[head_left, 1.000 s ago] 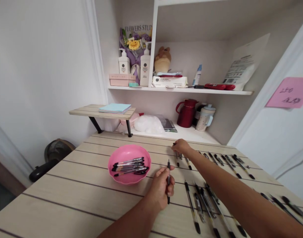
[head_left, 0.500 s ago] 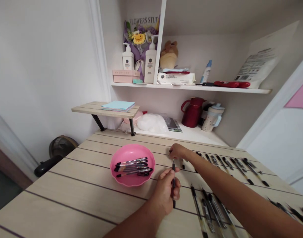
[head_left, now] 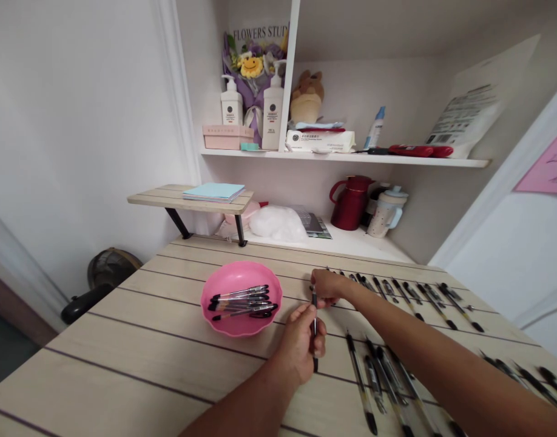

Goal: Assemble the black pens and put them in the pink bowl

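My left hand is closed round a black pen, which it holds upright over the wooden table. My right hand reaches across from the right and its fingers pinch at the top end of that pen, probably with a small cap between them. A pink bowl with several black pens in it sits just left of both hands. Several more pens lie in rows on the table to the right, under and beyond my right arm.
A small wooden riser carrying blue notebooks stands at the table's back left. Behind it are wall shelves with a red kettle, a spotted mug, pump bottles and a flower bouquet. A fan sits on the floor to the left.
My right hand drew back from the far row of pens to the top of the pen held in my left hand. The left hand stayed almost still.
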Action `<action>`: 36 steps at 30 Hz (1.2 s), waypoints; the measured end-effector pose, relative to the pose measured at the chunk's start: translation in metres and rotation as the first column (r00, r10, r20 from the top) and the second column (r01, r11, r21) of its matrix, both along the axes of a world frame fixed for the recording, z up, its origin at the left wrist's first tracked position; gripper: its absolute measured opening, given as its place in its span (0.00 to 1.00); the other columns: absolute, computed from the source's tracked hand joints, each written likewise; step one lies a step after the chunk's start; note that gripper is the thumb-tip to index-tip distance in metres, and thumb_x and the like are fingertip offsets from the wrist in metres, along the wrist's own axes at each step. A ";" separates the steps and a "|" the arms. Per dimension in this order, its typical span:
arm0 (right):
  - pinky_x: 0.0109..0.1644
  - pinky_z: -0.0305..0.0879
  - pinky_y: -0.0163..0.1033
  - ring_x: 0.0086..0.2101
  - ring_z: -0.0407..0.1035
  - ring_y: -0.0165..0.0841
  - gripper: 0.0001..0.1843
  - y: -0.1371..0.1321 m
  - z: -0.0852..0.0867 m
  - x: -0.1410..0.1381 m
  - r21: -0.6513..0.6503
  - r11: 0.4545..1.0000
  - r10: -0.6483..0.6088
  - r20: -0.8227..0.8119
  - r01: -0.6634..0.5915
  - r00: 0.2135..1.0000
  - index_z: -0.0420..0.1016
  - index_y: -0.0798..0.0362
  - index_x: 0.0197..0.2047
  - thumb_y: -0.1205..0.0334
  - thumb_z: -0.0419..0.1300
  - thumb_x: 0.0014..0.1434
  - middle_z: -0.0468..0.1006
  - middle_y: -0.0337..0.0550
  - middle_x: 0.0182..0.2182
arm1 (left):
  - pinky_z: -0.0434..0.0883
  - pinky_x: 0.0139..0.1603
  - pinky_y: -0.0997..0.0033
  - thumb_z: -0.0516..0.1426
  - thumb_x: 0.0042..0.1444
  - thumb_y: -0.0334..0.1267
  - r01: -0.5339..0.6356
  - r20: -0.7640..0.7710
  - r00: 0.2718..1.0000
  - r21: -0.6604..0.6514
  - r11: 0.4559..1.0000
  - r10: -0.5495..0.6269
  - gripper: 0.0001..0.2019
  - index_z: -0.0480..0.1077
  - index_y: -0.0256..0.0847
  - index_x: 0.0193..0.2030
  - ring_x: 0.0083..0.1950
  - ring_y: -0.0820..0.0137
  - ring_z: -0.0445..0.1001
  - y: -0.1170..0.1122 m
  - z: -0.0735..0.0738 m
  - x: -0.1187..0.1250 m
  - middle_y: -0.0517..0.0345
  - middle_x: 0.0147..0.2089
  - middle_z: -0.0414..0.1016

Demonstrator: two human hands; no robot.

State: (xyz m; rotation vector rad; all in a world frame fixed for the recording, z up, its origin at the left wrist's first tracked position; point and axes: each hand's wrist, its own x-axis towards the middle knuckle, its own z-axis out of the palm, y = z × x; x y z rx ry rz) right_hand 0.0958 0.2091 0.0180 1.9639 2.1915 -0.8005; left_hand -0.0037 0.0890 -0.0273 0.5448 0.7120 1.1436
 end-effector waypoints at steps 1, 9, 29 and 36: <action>0.20 0.61 0.33 0.17 0.68 0.32 0.19 -0.001 0.001 0.003 -0.035 0.999 0.005 -0.009 -0.005 1.000 0.72 0.59 0.38 0.72 0.62 0.37 0.74 0.42 0.17 | 0.44 0.16 0.81 0.60 0.44 0.50 -0.002 0.001 1.000 0.000 1.000 0.002 0.22 0.64 0.40 0.42 0.14 0.84 0.51 0.000 0.000 0.000 0.67 0.20 0.62; 0.19 0.61 0.32 0.16 0.67 0.32 0.22 -0.012 0.022 0.035 -0.120 0.992 0.034 0.002 -0.033 0.999 0.72 0.59 0.39 0.75 0.59 0.36 0.70 0.38 0.11 | 0.44 0.16 0.81 0.60 0.44 0.49 0.004 0.005 1.000 -0.001 1.000 -0.004 0.23 0.65 0.39 0.44 0.14 0.84 0.51 0.000 0.000 -0.001 0.66 0.20 0.63; 0.24 0.63 0.34 0.22 0.71 0.35 0.05 0.000 -0.001 0.007 0.095 0.995 -0.034 0.150 0.019 0.988 0.75 0.63 0.20 0.70 0.60 0.41 0.77 0.55 0.22 | 0.44 0.16 0.81 0.59 0.46 0.49 -0.026 0.009 1.000 0.000 1.000 0.026 0.21 0.65 0.39 0.44 0.14 0.84 0.51 0.001 -0.001 -0.001 0.66 0.21 0.62; 0.23 0.62 0.34 0.17 0.68 0.32 0.08 0.035 0.007 0.006 0.015 0.992 -0.126 0.164 0.125 0.978 0.72 0.61 0.15 0.71 0.61 0.43 0.72 0.46 0.13 | 0.44 0.16 0.80 0.58 0.46 0.48 -0.023 0.016 1.000 -0.002 1.000 0.024 0.22 0.65 0.38 0.45 0.13 0.84 0.51 0.002 0.000 -0.001 0.66 0.20 0.62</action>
